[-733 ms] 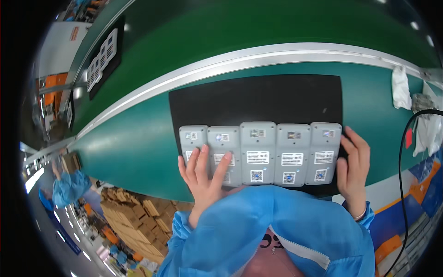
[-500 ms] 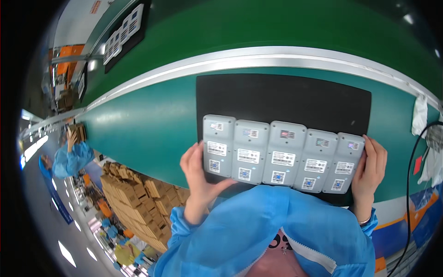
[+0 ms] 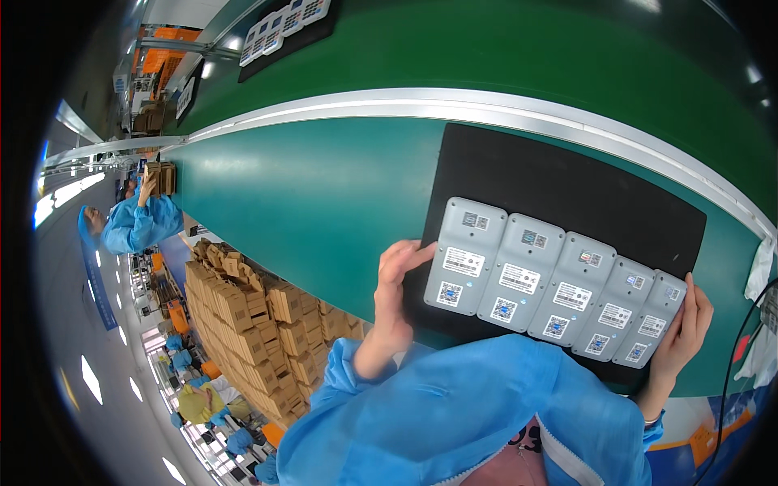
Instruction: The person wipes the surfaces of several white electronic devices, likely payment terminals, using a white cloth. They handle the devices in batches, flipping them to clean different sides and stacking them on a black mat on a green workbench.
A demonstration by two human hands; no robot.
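Note:
Several grey handheld devices (image 3: 519, 274) lie back side up in a tight row, each with white labels and a square code. The row slants down to the right on a black mat (image 3: 559, 182). My left hand (image 3: 395, 296) is at the row's left end, its index finger stretched to the edge of the first device (image 3: 466, 256). The other left fingers are loosely bent and hold nothing. At the opposite end, the straightened fingers of my right hand (image 3: 686, 328) lie along the outer edge of the last device (image 3: 651, 321). My right thumb is mostly hidden.
A metal rail (image 3: 454, 101) separates the teal bench (image 3: 316, 190) from a green surface bearing similar devices (image 3: 284, 31) with keypads up. Stacked cardboard boxes (image 3: 235, 316) stand left of the bench. A black cable (image 3: 724, 389) hangs at right. A person in blue (image 3: 146, 223) works farther left.
The view has swung, so the bench, mat and devices appear farther right and tilted. My left thumb has come away from the first device's lower edge; my right hand stays at the row's end.

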